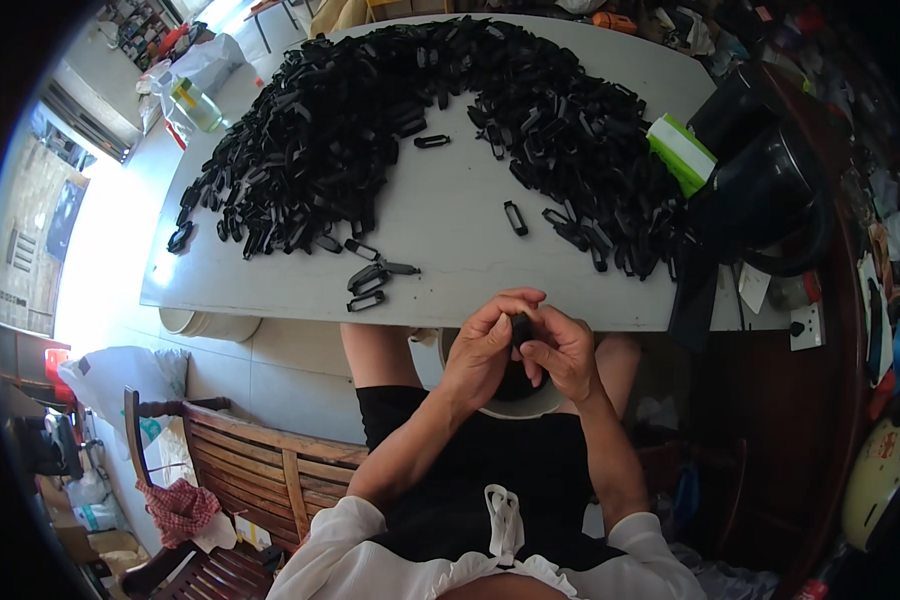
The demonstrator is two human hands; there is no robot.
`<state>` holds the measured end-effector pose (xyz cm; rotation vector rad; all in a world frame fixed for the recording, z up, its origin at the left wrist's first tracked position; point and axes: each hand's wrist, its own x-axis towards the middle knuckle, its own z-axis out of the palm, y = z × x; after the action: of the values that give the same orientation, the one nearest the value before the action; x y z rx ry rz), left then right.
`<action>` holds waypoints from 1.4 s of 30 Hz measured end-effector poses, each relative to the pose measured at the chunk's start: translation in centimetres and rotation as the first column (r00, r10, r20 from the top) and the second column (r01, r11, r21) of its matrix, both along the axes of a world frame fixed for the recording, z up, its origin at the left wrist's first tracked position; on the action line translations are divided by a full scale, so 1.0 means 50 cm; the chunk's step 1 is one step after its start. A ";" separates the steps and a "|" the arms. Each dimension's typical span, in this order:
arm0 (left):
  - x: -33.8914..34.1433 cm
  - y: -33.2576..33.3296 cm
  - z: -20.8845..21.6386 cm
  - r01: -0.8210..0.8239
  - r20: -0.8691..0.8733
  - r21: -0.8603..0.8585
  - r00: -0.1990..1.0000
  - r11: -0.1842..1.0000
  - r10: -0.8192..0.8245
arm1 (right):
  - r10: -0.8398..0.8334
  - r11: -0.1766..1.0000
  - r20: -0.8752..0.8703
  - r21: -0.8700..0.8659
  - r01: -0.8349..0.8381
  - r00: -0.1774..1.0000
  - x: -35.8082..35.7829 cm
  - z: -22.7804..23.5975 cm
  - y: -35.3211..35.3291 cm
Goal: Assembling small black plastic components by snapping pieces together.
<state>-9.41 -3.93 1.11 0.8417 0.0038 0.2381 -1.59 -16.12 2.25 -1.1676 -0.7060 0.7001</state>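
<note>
My left hand [482, 345] and my right hand [562, 352] meet just off the near edge of the table [450, 240]. Their fingertips pinch a small black plastic piece [521, 330] between them, mostly covered by the fingers. Beneath my hands, a pale bucket [530, 409] stands between my knees, with dark contents partly hidden. A big arched heap of black plastic pieces [320, 130], shaped like small elongated loops, spreads over the table. A few loose pieces [366, 300] lie near the edge left of my hands, and a single loop [515, 218] lies beyond them.
At the table's right stand a black kettle-like vessel [760, 190] and a green-and-white packet [682, 155]. A clear bottle [197, 105] is at the far left. A wooden bench [250, 455] sits to my left, and a white bucket [210, 324] is under the table's left side.
</note>
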 end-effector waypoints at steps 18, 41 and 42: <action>0.572 0.341 -0.018 -0.208 0.191 0.978 0.902 0.002 0.387 | 0.203 0.843 0.858 -0.399 0.362 0.473 0.049 0.001 -0.009; 0.273 0.209 -0.036 -0.151 0.298 0.947 0.744 -0.284 0.599 | -0.022 0.866 1.000 0.018 0.499 0.003 0.167 -0.047 0.060; 0.258 0.203 -0.035 -0.167 0.313 0.943 0.734 -0.286 0.603 | -0.061 0.869 0.998 0.045 0.493 0.015 0.163 -0.046 0.057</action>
<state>3.49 6.23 -0.63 2.5698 0.5287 0.8684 6.56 -13.27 -0.06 -2.0529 -1.4873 -0.6160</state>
